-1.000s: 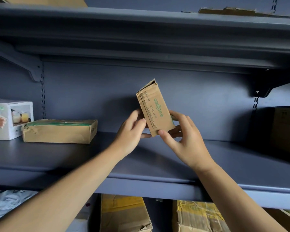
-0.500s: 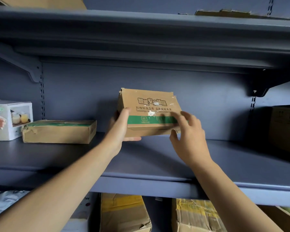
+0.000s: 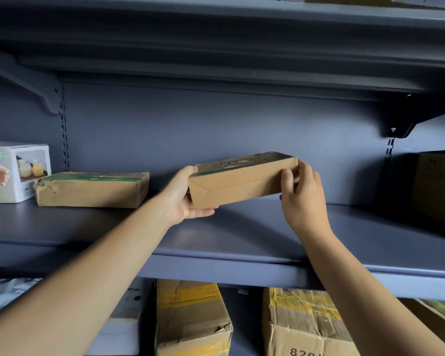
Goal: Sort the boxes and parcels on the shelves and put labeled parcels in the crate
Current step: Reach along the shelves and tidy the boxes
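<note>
A flat brown cardboard box [image 3: 242, 181] with a green stripe along its top edge hangs a little above the grey middle shelf [image 3: 242, 240], its plain side facing me. My left hand [image 3: 185, 199] grips its left end, thumb under the box's bottom corner. At the right end my right hand [image 3: 301, 196] holds it, fingers curled over the front and the corner. I see no label on the faces shown. A similar flat brown box [image 3: 90, 190] lies on the shelf to the left.
A white printed cup box [image 3: 16, 170] stands at the far left of the shelf. A large brown carton [image 3: 437, 186] sits in shadow at the right. Below are taped yellow-brown cartons [image 3: 190, 319] [image 3: 303, 322], a white box [image 3: 123, 322] and a grey plastic parcel [image 3: 3, 291]. An upper shelf [image 3: 216, 27] overhangs.
The box has been turned from standing on end to showing its printed face, and now lies flat with its plain side toward me. Both hands kept hold of it.
</note>
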A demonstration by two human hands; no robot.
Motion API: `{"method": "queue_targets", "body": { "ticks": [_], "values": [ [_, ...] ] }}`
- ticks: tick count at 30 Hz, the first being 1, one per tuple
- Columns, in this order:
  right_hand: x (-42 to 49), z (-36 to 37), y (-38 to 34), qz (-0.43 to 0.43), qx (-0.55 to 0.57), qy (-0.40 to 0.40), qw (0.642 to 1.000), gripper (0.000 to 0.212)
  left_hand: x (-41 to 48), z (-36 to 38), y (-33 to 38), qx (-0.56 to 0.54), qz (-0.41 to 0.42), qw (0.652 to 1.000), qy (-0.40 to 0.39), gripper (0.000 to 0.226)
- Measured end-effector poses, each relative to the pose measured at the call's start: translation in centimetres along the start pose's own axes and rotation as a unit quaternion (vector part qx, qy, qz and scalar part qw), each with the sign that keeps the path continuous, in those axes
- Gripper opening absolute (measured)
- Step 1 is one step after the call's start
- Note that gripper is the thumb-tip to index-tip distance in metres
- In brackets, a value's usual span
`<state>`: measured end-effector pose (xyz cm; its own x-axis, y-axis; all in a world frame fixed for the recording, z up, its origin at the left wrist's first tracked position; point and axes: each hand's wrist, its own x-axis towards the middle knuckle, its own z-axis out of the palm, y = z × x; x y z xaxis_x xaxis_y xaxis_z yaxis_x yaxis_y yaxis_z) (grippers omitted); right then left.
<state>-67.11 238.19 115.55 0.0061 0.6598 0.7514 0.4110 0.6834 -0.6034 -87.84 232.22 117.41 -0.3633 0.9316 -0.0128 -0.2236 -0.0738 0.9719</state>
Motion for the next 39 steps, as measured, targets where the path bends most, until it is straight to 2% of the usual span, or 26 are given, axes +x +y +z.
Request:
{"method": "queue_targets", "body": {
  "ticks": [4, 8, 11, 13, 16, 19, 25, 31, 35, 37, 39],
  "values": [
    [0.2, 0.2, 0.2, 0.031, 0.024, -0.02, 0.999, 0.037, 0.2, 0.3, -0.1, 0.009, 0.064, 0.997, 0.033, 0.02],
    [0.2, 0.1, 0.3, 0.046, 0.008, -0.01, 0.999, 0.032, 0.3, 0.5, -0.2, 0.078, 0.143, 0.985, 0.054, 0.009],
    [0.0, 0.3, 0.4, 0.04, -0.022, -0.038, 0.998, 0.052, 0.0, 0.6, -0.4, 0.143, 0.182, 0.971, 0.065, 0.036],
    [-0.1, 0.3, 0.4, 0.041, -0.025, -0.054, 0.997, 0.065, 0.0, 0.7, -0.6, 0.168, 0.215, 0.959, 0.078, 0.046],
    [-0.1, 0.0, 0.5, 0.046, -0.027, -0.054, 0.997, 0.059, -0.1, 0.7, -0.7, 0.199, 0.277, 0.934, 0.106, 0.059],
    [-0.1, -0.1, 0.5, 0.025, -0.03, -0.032, 0.999, 0.052, -0.4, 0.6, -0.7, 0.214, 0.319, 0.914, 0.132, 0.062],
    [-0.1, -0.1, 0.6, 0.005, -0.03, -0.009, 0.999, 0.052, -0.4, 0.5, -0.6, 0.219, 0.341, 0.904, 0.138, 0.062],
    [0.0, 0.2, 0.8, 0.033, -0.008, -0.031, 0.999, 0.053, 0.2, 0.4, -0.8, 0.19, 0.345, 0.911, 0.124, 0.062],
    [0.3, 0.2, 0.8, 0.05, -0.004, -0.001, 0.999, 0.054, 0.5, 0.4, -0.8, 0.189, 0.32, 0.917, 0.146, 0.036],
    [0.4, 0.3, 0.8, 0.052, -0.013, 0.006, 0.999, 0.048, 0.9, 0.4, -0.9, 0.207, 0.314, 0.91, 0.173, 0.019],
    [0.3, 0.4, 0.9, 0.057, -0.037, -0.004, 0.998, 0.038, 1.2, 0.3, -0.9, 0.24, 0.297, 0.904, 0.191, 0.017]
  ]
}}
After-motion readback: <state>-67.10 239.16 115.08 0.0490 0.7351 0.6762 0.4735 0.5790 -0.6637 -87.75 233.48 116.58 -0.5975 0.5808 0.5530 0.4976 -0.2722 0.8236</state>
